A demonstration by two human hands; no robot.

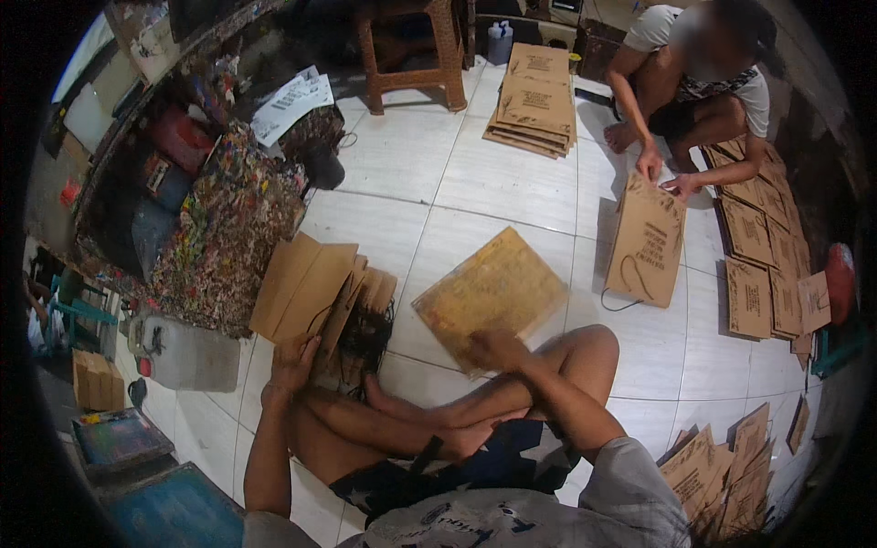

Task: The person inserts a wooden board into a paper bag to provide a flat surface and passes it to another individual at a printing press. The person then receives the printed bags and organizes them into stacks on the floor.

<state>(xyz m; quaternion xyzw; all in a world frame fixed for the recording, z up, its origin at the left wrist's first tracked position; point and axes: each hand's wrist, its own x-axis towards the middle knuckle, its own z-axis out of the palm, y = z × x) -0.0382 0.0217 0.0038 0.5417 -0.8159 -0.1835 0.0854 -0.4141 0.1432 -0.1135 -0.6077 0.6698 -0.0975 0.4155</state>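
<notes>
My left hand is closed on the lower edge of a brown paper bag, which tilts up from a stack of folded bags left of my crossed legs. Dark cords lie bunched against that stack. In front of me a stained yellowish board lies flat on the tiles. Over its near edge is my right hand, blurred, its fingers too smeared to read.
A co-worker squats at the far right, both hands at the top of a printed bag. Printed bags lie in rows at right, others in a far stack. A brown stool and paint-crusted clutter stand beyond.
</notes>
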